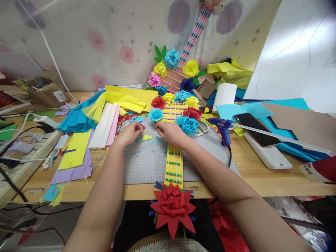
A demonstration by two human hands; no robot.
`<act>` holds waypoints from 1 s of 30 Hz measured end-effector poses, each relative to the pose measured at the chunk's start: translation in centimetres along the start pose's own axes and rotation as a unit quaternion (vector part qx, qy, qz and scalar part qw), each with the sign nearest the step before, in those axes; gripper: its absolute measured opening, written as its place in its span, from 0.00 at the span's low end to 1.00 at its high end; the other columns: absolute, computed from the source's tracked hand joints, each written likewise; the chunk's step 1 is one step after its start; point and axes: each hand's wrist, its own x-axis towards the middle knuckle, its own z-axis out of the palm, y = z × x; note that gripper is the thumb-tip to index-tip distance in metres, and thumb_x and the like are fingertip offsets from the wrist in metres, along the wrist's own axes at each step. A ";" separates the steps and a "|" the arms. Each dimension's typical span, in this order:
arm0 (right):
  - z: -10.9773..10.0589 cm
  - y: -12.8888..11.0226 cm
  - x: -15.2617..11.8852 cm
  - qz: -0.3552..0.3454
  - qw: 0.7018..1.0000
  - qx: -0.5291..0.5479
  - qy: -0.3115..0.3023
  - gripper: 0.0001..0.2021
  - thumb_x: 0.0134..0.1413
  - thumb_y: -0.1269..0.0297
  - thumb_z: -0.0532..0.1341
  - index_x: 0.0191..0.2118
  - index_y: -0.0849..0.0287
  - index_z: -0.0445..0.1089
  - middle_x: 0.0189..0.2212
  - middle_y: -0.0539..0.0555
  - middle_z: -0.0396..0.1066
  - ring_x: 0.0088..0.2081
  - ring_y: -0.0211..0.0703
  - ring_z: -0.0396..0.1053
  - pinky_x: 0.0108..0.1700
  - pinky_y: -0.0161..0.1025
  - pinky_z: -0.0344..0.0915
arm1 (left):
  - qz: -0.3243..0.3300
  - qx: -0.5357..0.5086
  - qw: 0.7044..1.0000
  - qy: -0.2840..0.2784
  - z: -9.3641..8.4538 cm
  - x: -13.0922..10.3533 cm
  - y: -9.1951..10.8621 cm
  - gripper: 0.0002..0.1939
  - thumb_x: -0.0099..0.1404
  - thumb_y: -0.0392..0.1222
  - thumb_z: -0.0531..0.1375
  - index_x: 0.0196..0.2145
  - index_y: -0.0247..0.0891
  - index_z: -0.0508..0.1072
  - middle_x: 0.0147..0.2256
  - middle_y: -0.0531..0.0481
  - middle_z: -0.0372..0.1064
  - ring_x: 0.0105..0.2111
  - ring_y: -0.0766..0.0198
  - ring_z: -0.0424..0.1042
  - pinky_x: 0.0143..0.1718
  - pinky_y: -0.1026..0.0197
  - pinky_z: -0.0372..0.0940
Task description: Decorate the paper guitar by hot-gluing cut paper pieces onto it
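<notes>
A: What do the hands show?
B: Left hand [131, 133] and right hand [169, 131]: thumb and fingertips drawn together on each; whether anything small is clamped between them cannot be told
A: And beneath the grip?
B: Paper scraps [147, 137], between the hands on a gray cutting mat [144, 171]; the yellow paper guitar [170, 170] passes under the right hand, its neck running toward the wearer and ending in a red flower [173, 206]
A: Just beyond the fingertips?
B: A light-blue flower [155, 114]; a larger blue flower [187, 124] lies just right of the right hand
A: Farther out?
B: Right of the right hand, a blue glue gun [223, 130], then a dark phone [256, 128]; left of the left hand, folded white paper [103, 126]; well ahead of both, a pink paper guitar [191, 43], tilted
</notes>
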 end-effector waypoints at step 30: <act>1.2 -0.2 1.2 0.168 0.841 0.498 0.130 0.11 0.45 0.64 0.60 0.36 0.57 0.59 0.29 0.47 0.66 0.26 0.33 0.64 0.28 0.34 0.63 | -0.084 -0.509 0.856 -0.032 1.7 -1.4 5.7 0.18 0.42 0.47 0.69 0.27 0.34 0.69 0.26 0.53 0.69 0.28 0.67 0.72 0.32 0.63 0.67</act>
